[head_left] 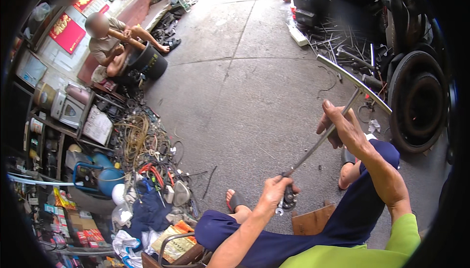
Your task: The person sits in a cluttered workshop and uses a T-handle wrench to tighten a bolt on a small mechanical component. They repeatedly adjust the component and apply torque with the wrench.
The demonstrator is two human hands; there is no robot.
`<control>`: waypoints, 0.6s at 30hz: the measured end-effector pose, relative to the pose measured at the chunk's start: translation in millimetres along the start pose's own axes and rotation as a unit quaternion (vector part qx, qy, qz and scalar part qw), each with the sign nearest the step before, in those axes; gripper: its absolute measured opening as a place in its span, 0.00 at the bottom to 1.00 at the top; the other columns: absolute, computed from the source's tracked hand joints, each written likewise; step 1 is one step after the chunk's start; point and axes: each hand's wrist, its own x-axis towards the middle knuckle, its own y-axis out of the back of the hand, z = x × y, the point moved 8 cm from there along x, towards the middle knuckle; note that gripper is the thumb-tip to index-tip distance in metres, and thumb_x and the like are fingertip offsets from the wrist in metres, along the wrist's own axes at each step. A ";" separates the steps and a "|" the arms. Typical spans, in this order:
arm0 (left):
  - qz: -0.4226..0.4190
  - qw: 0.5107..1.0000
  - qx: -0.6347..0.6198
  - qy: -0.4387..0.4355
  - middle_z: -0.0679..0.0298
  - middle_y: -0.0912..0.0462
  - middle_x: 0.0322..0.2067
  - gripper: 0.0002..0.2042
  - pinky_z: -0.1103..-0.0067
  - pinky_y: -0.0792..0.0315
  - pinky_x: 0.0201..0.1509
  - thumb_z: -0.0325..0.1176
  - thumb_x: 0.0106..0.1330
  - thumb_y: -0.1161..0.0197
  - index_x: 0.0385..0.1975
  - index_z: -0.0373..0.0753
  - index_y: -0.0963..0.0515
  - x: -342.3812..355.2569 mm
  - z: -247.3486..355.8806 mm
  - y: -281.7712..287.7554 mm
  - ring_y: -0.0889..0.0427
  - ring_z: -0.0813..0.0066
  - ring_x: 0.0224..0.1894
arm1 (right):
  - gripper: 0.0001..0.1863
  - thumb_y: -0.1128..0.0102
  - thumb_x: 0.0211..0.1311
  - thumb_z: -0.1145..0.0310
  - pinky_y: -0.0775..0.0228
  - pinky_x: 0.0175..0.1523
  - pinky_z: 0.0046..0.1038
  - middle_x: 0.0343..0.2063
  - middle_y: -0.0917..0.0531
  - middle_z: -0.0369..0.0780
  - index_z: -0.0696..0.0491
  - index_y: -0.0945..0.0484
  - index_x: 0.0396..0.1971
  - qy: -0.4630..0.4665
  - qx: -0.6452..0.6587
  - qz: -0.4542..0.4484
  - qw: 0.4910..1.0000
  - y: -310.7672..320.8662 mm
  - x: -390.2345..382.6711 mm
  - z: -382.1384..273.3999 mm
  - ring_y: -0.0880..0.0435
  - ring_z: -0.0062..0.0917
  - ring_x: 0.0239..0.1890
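Note:
A long metal rod with a crossbar (313,152) slants up to the right in front of me, its flat crossbar at the far end making a T. Around the rod, below the crossbar, my right hand (346,130) is loosely closed, thumb stretched along it. My left hand (275,193) is closed at the rod's near end. Just beside those fingers sits a dark, round, toothed-looking part (290,200). Under the same hand the open end of a small spanner (279,211) shows; how it is held is hidden.
A wooden board (313,220) lies between my feet. At right stand a large dark wheel (418,102) and a heap of metal rods (345,47). Tangled cables (137,138) and a blue tank (110,176) crowd the left. Another person sits by a black bucket (149,61).

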 end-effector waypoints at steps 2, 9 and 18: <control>-0.022 0.999 -0.002 0.024 0.51 0.16 0.28 0.09 0.79 0.20 0.33 0.30 0.65 0.42 0.37 0.30 0.25 -2.5 -1.3 -8.2 0.15 0.69 0.29 | 0.37 0.54 0.67 0.37 0.37 0.15 0.20 0.09 0.27 0.36 0.62 0.19 0.26 0.033 -0.026 0.007 0.999 3.9 0.8 1.8 0.26 0.18 0.11; 0.039 0.998 -0.038 -0.034 0.53 0.16 0.27 0.10 0.80 0.23 0.29 0.30 0.62 0.42 0.33 0.28 0.23 1.2 9.3 -6.2 0.16 0.72 0.26 | 0.27 0.46 0.67 0.55 0.27 0.28 0.19 0.31 0.18 0.43 0.63 0.29 0.54 0.179 0.098 0.118 0.972 30.9 -8.7 -24.2 0.20 0.19 0.23; 0.096 0.983 0.001 -0.159 0.56 0.16 0.24 0.07 0.83 0.28 0.29 0.31 0.62 0.41 0.35 0.34 0.21 1.7 48.2 4.9 0.19 0.77 0.25 | 0.46 0.42 0.61 0.42 0.20 0.28 0.20 0.51 0.24 0.54 0.54 0.50 0.69 0.365 0.114 0.155 0.911 46.7 -21.9 -38.2 0.14 0.26 0.30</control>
